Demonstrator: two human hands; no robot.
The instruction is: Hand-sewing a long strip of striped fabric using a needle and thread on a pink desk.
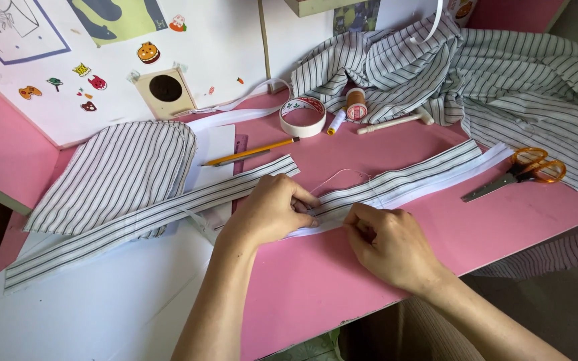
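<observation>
1. The left hand rests on the pink table with its fingers curled, pinching the striped fabric strip near its middle; the thumb and forefinger press on the cloth just beside the right hand.
2. The right hand lies close to the left, knuckles up and fingers clenched on the lower edge of the same strip; whether it also holds a needle cannot be told, since the fingertips are tucked under.
3. The striped fabric strip runs slantwise from the hands up to the right, backed by a white band along its lower side; a thin thread loops above it, just beyond the left hand.
4. A second long striped strip stretches from the left hand down to the left, across white paper; a rounded striped fabric piece lies above it.
5. Orange-handled scissors lie well to the right of the hands, beside a heap of striped cloth.
6. Farther back sit a roll of tape, a spool of thread, a white-handled tool and a yellow pencil; all are well apart from both hands.
</observation>
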